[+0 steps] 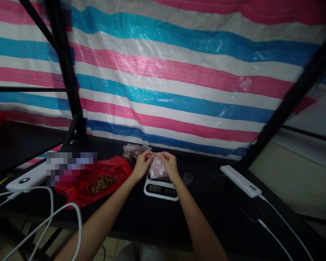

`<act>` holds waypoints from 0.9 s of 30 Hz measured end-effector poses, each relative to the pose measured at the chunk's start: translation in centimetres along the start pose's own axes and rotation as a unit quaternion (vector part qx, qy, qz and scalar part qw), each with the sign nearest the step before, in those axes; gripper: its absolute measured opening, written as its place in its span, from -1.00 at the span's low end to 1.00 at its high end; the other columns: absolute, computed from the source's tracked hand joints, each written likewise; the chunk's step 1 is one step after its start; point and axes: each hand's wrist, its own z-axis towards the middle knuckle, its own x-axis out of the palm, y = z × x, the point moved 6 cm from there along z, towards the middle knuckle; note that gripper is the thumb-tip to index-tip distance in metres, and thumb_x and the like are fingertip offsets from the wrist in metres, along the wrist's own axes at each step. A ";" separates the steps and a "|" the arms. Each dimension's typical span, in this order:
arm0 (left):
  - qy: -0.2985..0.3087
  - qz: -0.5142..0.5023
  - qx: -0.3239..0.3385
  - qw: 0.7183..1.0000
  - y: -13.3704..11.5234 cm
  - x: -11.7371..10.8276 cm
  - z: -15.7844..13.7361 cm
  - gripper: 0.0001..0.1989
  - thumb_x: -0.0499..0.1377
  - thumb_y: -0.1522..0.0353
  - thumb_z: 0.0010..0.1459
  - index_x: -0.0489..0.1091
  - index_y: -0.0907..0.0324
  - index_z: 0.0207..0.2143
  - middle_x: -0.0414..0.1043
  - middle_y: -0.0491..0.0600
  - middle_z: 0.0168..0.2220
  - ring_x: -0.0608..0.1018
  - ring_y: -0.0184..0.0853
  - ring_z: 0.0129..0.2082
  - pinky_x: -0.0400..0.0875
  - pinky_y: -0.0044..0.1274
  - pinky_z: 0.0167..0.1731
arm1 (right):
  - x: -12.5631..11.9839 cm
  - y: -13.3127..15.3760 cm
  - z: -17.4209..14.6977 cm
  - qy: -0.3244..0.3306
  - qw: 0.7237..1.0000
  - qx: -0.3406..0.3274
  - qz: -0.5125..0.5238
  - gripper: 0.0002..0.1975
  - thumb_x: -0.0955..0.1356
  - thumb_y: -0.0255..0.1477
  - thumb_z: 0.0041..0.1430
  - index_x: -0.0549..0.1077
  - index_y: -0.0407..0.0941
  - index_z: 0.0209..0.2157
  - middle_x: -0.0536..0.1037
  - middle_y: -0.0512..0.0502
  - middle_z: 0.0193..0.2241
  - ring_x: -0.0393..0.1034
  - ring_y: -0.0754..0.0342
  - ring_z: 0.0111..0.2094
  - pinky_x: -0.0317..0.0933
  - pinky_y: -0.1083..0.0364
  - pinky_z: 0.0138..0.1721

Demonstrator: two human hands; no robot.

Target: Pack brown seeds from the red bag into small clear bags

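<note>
Both hands meet at the top edge of a clear plastic bag (158, 169), which is over the platform of a small white digital scale (161, 196). My left hand (143, 166) pinches the bag's upper left corner; my right hand (169, 165) pinches its upper right side. What the bag contains, if anything, is hard to make out. Just behind my left hand lie two filled clear bags (129, 152) with brownish contents. To the left an opened red plastic bag (119, 167) holds a heap of small brown pieces (103, 183).
A small clear cup (187, 178) stands right of the scale. Farther right lie a white power bank (240, 180) and a dark phone (244, 203), both with white cables. Another white device (35, 175) with looping cables is at left. Black frame posts (66, 69) and a striped tarp (174, 72) border the black table (206, 224).
</note>
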 end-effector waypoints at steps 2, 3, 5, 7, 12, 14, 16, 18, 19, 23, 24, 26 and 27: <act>0.002 -0.008 -0.011 1.000 0.3 -0.1 0.1 -0.73 0.06 0.21 0.05 0.35 0.26 -0.42 0.32 -0.12 -0.56 0.33 -0.46 -0.58 0.18 -0.65 -0.57 | -0.3 0.1 0.2 -0.014 0.998 -0.006 0.053 -0.75 0.28 -0.24 -0.01 0.47 -0.12 -0.44 0.55 -0.06 -0.44 0.42 0.04 -0.39 0.25 0.12 -0.36; 0.007 -0.011 -0.017 1.000 0.5 0.0 0.1 -0.72 0.06 0.20 0.05 0.36 0.27 -0.42 0.32 -0.12 -0.58 0.32 -0.46 -0.61 0.18 -0.65 -0.59 | -0.5 0.1 0.3 -0.017 0.997 -0.009 0.070 -0.76 0.29 -0.26 -0.02 0.48 -0.13 -0.46 0.55 -0.06 -0.46 0.42 0.03 -0.40 0.25 0.12 -0.35; 0.018 -0.021 -0.027 0.999 0.8 0.1 0.1 -0.70 0.06 0.20 0.06 0.37 0.28 -0.39 0.31 -0.13 -0.62 0.31 -0.48 -0.66 0.17 -0.65 -0.63 | -1.0 0.0 0.5 -0.024 0.997 -0.009 0.071 -0.78 0.32 -0.28 -0.05 0.49 -0.14 -0.48 0.55 -0.06 -0.50 0.42 0.03 -0.42 0.24 0.12 -0.35; 0.025 -0.036 -0.035 0.998 1.0 0.1 0.2 -0.69 0.05 0.19 0.06 0.37 0.29 -0.36 0.32 -0.13 -0.65 0.30 -0.48 -0.70 0.15 -0.65 -0.67 | -1.9 -0.3 0.7 -0.057 0.996 0.003 0.068 -0.77 0.32 -0.27 -0.06 0.50 -0.15 -0.49 0.54 -0.06 -0.53 0.41 0.03 -0.44 0.23 0.13 -0.38; 0.015 -0.072 -0.046 0.996 0.7 -0.5 0.3 -0.69 0.02 0.19 0.08 0.34 0.28 -0.39 0.33 -0.12 -0.66 0.30 -0.51 -0.74 0.13 -0.68 -0.71 | -5.2 -1.1 0.9 -0.175 0.977 0.041 0.119 -0.57 0.20 -0.14 0.05 0.46 -0.20 -0.34 0.53 -0.07 -0.54 0.28 0.14 -0.66 0.10 0.18 -0.63; 0.000 -0.064 -0.046 0.997 0.6 -0.9 0.4 -0.69 0.02 0.19 0.08 0.34 0.27 -0.38 0.33 -0.13 -0.66 0.30 -0.52 -0.74 0.11 -0.68 -0.72 | -7.3 -1.2 1.1 -0.219 0.968 0.052 0.114 -0.49 0.11 -0.12 0.11 0.41 -0.22 -0.23 0.53 -0.10 -0.50 0.24 0.16 -0.71 0.04 0.19 -0.68; -0.007 -0.049 -0.043 0.998 0.9 -1.2 0.5 -0.69 0.02 0.18 0.08 0.34 0.27 -0.37 0.33 -0.13 -0.67 0.30 -0.52 -0.74 0.11 -0.69 -0.72 | -9.9 -1.5 1.2 -0.265 0.960 0.064 0.058 -0.46 0.02 -0.13 0.15 0.36 -0.22 -0.15 0.53 -0.13 -0.44 0.27 0.14 -0.68 0.05 0.18 -0.67; -0.010 -0.033 -0.042 0.999 1.2 -1.3 0.6 -0.68 0.01 0.18 0.08 0.35 0.27 -0.36 0.34 -0.12 -0.66 0.30 -0.51 -0.74 0.11 -0.69 -0.73 | -12.6 -2.1 1.5 -0.292 0.950 0.090 -0.067 -0.45 -0.04 -0.18 0.19 0.32 -0.20 -0.09 0.53 -0.16 -0.36 0.34 0.10 -0.58 0.13 0.16 -0.58; -0.011 -0.024 -0.041 0.999 1.4 -1.3 0.7 -0.67 0.01 0.17 0.08 0.35 0.27 -0.36 0.34 -0.12 -0.66 0.31 -0.51 -0.74 0.12 -0.69 -0.72 | -13.9 -2.5 1.7 -0.282 0.940 0.113 -0.152 -0.47 -0.05 -0.20 0.20 0.31 -0.17 -0.07 0.52 -0.16 -0.31 0.38 0.08 -0.49 0.17 0.15 -0.50; -0.009 0.002 -0.038 0.999 1.8 -1.3 0.8 -0.66 0.00 0.16 0.07 0.36 0.26 -0.36 0.35 -0.11 -0.66 0.32 -0.49 -0.74 0.14 -0.67 -0.71 | -17.2 -5.2 2.3 -0.158 0.893 0.212 -0.366 -0.61 0.08 -0.24 0.19 0.36 -0.08 -0.11 0.50 -0.14 -0.25 0.39 -0.01 -0.26 0.18 0.07 -0.27; -0.008 0.008 -0.036 0.999 1.8 -1.3 0.8 -0.66 0.00 0.16 0.07 0.36 0.25 -0.36 0.35 -0.11 -0.66 0.32 -0.49 -0.74 0.15 -0.66 -0.71 | -17.8 -5.6 2.1 -0.139 0.889 0.222 -0.376 -0.65 0.16 -0.23 0.15 0.38 -0.09 -0.14 0.50 -0.15 -0.26 0.38 -0.04 -0.24 0.17 0.05 -0.26; -0.008 0.023 -0.037 0.999 1.7 -1.4 0.8 -0.65 -0.01 0.15 0.07 0.36 0.25 -0.37 0.36 -0.11 -0.66 0.32 -0.48 -0.74 0.16 -0.65 -0.70 | -19.0 -5.8 1.0 -0.118 0.886 0.227 -0.387 -0.67 0.26 -0.26 0.07 0.39 -0.12 -0.15 0.49 -0.18 -0.24 0.37 -0.08 -0.20 0.17 0.03 -0.23; -0.009 0.031 -0.037 0.999 1.7 -1.4 0.8 -0.65 -0.01 0.15 0.07 0.36 0.25 -0.37 0.36 -0.11 -0.66 0.32 -0.47 -0.74 0.17 -0.65 -0.69 | -19.6 -5.6 0.2 -0.112 0.882 0.217 -0.403 -0.67 0.27 -0.30 0.07 0.37 -0.13 -0.13 0.48 -0.19 -0.21 0.35 -0.07 -0.17 0.16 0.03 -0.20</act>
